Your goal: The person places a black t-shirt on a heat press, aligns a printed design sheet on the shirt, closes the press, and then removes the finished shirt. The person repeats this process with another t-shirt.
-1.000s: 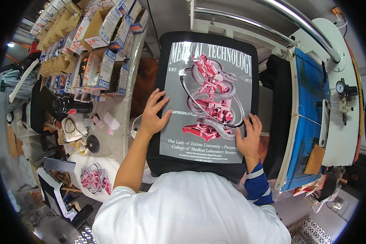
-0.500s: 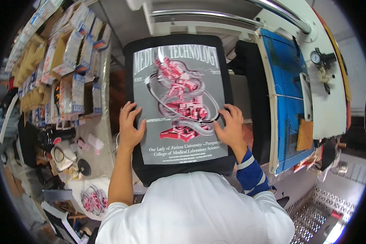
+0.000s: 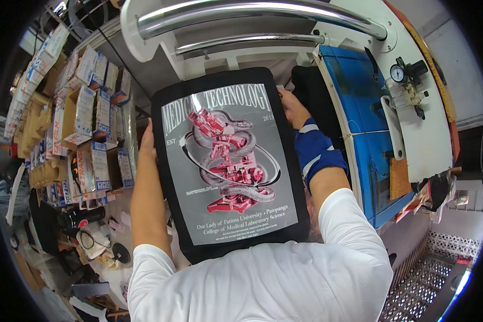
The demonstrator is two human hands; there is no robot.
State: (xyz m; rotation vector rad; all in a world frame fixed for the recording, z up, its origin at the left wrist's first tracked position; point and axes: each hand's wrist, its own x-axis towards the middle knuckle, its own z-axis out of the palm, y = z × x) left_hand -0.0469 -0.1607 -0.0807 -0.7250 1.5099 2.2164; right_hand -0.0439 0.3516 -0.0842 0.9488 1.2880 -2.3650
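Observation:
A black cloth, seemingly a shirt, [image 3: 173, 236] is stretched over a flat, rounded board before me. On it lies a glossy grey sheet [image 3: 188, 177] printed with a red microscope, a coiled snake and white lettering. My right hand [image 3: 292, 106] is at the board's upper right edge, fingers curled against the black cloth. Along the left edge rests my left hand [image 3: 148, 141]; one finger points up, and the others are hidden by the board's side. A blue sleeve with pale bands [image 3: 316, 150] covers my right forearm.
Chrome bars [image 3: 263, 16] of a white machine cross beyond the board. To the right stand a blue panel [image 3: 359, 96] and a pressure gauge [image 3: 396, 73]. Cardboard boxes [image 3: 83, 118] are stacked at the left, above a cluttered bench. Black fabric [image 3: 308, 88] lies beside the board.
Both hands have left the sheet's face for the board's sides, the right one moving farther up. In the picture, the board sits lower, tilted and slightly left.

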